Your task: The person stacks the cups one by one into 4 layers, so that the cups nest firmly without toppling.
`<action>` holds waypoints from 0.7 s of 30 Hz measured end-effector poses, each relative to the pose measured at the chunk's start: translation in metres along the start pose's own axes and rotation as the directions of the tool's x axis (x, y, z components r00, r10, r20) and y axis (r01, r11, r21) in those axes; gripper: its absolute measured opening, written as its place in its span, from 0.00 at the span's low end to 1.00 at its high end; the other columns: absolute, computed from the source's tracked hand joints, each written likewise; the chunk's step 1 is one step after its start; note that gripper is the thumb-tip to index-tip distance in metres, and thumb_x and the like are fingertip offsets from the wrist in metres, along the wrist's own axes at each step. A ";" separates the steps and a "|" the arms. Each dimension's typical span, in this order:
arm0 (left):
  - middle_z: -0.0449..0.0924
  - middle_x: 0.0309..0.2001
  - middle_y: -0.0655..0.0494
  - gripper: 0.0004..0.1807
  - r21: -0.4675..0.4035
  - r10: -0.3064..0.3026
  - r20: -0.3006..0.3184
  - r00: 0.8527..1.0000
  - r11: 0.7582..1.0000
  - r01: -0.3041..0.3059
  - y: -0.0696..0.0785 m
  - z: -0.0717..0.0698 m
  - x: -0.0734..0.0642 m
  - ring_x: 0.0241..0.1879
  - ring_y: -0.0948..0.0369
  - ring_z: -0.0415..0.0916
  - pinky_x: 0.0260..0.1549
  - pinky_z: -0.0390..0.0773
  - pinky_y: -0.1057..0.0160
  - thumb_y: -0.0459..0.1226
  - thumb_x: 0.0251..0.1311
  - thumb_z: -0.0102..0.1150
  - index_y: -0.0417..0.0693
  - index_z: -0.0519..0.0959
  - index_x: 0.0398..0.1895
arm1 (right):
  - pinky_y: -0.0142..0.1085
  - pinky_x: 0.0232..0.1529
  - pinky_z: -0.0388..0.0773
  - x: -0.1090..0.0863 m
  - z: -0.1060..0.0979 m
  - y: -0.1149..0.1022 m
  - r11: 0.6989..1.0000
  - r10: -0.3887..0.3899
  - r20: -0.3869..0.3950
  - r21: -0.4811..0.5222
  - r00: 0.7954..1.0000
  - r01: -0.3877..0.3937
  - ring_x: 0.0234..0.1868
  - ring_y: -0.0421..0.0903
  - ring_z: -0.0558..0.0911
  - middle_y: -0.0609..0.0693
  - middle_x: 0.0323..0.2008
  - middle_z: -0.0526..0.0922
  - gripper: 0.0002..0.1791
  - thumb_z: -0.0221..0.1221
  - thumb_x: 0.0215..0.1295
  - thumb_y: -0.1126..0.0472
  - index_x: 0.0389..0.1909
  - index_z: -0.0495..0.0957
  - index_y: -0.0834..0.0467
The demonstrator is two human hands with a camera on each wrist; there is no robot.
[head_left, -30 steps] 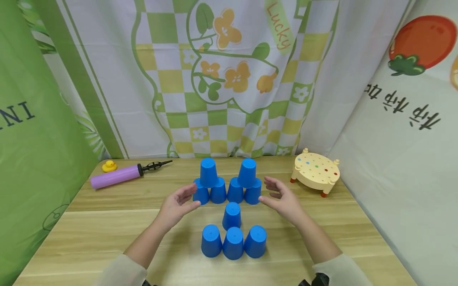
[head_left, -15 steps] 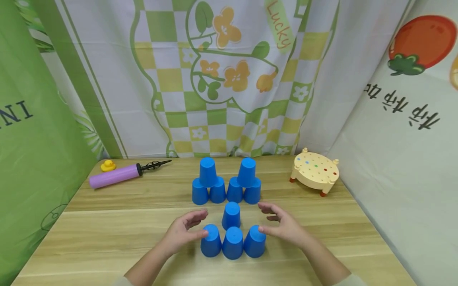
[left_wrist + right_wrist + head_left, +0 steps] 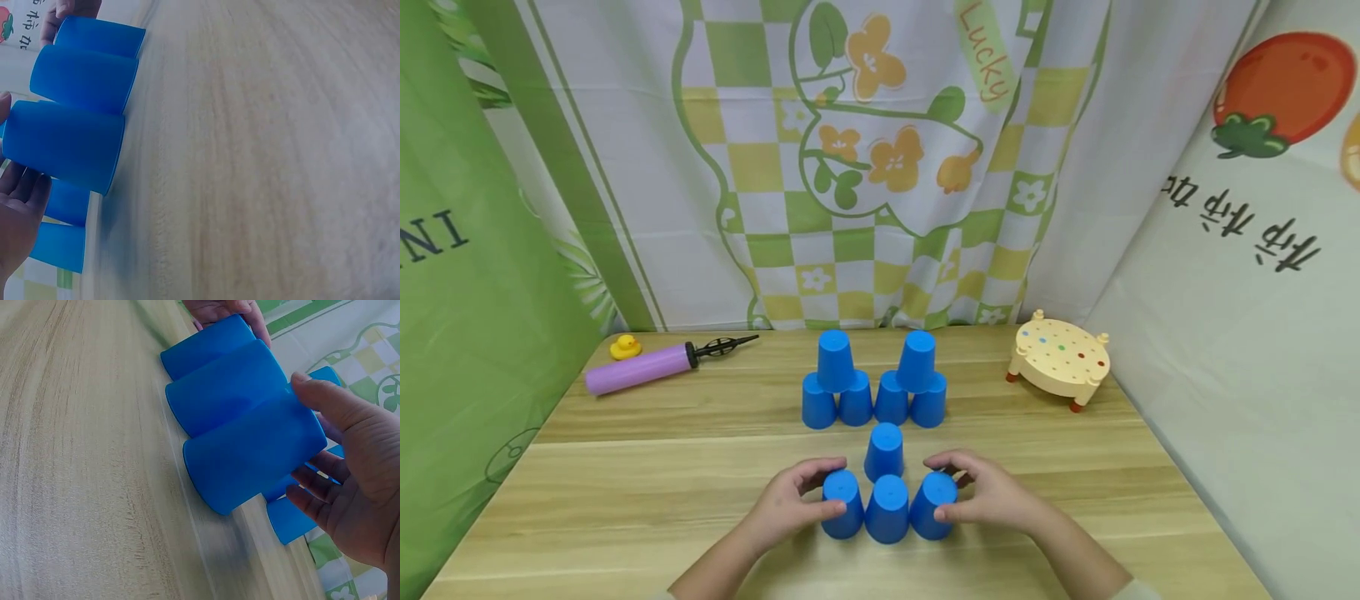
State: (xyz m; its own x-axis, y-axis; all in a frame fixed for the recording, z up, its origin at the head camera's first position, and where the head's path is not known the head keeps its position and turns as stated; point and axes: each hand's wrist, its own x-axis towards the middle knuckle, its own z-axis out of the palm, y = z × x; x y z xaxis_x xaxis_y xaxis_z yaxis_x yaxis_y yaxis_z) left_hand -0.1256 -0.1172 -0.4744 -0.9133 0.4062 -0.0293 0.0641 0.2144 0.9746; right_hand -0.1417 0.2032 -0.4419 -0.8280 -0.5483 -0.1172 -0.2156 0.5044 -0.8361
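Both left hand (image 3: 788,502) and right hand (image 3: 988,493) hold outer cups (image 3: 841,489) (blue, upturned).

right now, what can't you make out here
- Head view: insides of the upturned cups, hidden by their walls.
- Head view: part of the lone cup, hidden by the middle front cup.
- Left wrist view: part of the left hand, cut off by the left edge.
- Head view: most of the right sleeve, cut off by the bottom edge.

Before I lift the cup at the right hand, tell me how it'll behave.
The blue cup is probably stiff: no dent shows by the right hand. It likely resists tipping, standing wide end down. Its smooth, tapering sides may slip.
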 end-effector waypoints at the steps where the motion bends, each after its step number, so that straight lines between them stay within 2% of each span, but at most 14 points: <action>1: 0.72 0.64 0.36 0.33 -0.003 0.000 0.001 1.000 1.000 0.000 0.001 0.001 0.000 0.64 0.41 0.70 0.64 0.69 0.42 0.41 0.57 0.69 0.33 0.71 0.63 | 0.51 0.54 0.77 0.000 0.000 -0.001 1.000 0.002 0.005 -0.009 1.000 -0.002 0.56 0.53 0.75 0.61 0.59 0.77 0.31 0.71 0.56 0.53 0.59 0.74 0.58; 9: 0.73 0.65 0.39 0.32 -0.007 -0.026 -0.005 1.000 1.000 0.026 0.002 0.002 -0.001 0.66 0.42 0.69 0.65 0.68 0.41 0.41 0.58 0.69 0.35 0.72 0.63 | 0.54 0.54 0.78 0.003 -0.003 -0.007 0.995 0.009 0.043 -0.098 0.999 -0.005 0.55 0.52 0.76 0.56 0.57 0.79 0.29 0.71 0.55 0.52 0.58 0.76 0.56; 16: 0.73 0.64 0.37 0.32 -0.010 -0.026 -0.016 1.000 1.000 0.025 0.000 0.004 -0.001 0.65 0.41 0.69 0.65 0.69 0.42 0.41 0.58 0.69 0.34 0.72 0.63 | 0.55 0.54 0.79 0.004 -0.007 -0.017 0.984 0.018 0.075 -0.175 0.997 -0.005 0.55 0.52 0.77 0.53 0.56 0.80 0.29 0.72 0.54 0.52 0.57 0.76 0.57; 21: 0.74 0.64 0.39 0.31 -0.020 -0.039 -0.026 0.999 0.999 0.039 0.001 0.005 -0.001 0.65 0.41 0.69 0.65 0.69 0.42 0.41 0.58 0.69 0.36 0.73 0.63 | 0.54 0.54 0.79 0.005 -0.008 -0.020 0.978 0.012 0.081 -0.210 0.997 0.006 0.55 0.52 0.78 0.51 0.55 0.80 0.28 0.72 0.54 0.52 0.56 0.77 0.56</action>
State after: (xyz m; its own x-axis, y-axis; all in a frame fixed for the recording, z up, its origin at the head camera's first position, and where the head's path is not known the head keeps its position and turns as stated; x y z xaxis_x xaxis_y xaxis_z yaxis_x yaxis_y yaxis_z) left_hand -0.1228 -0.1130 -0.4750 -0.9251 0.3747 -0.0618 0.0207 0.2122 0.9770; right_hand -0.1459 0.1958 -0.4217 -0.7860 -0.5945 -0.1698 -0.3240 0.6299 -0.7059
